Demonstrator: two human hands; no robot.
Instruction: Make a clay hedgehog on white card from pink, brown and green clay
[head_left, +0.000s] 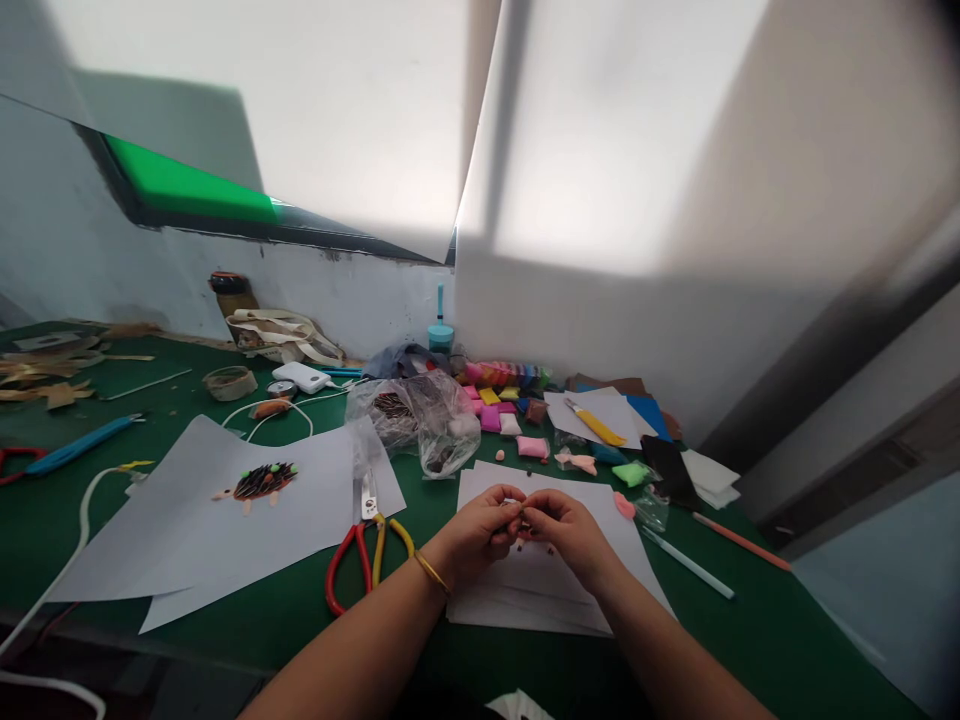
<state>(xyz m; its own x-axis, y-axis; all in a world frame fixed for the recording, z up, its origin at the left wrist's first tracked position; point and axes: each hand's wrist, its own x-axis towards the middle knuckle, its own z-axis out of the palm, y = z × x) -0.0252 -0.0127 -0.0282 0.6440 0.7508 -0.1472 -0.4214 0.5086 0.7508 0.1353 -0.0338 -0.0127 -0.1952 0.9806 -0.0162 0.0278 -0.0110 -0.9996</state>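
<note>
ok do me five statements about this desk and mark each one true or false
1. The left hand and right hand are close together over white paper. True.
2. The scissors lie to the right of both hands. False: they lie to the left.
3. A yellow bangle is on the right wrist. False: it is on the left.
4. A figure with a dark, spiky back is on the sheets at the left. True.
5. The white pen lies on the sheets at the left. False: it lies right of the hands.
</note>
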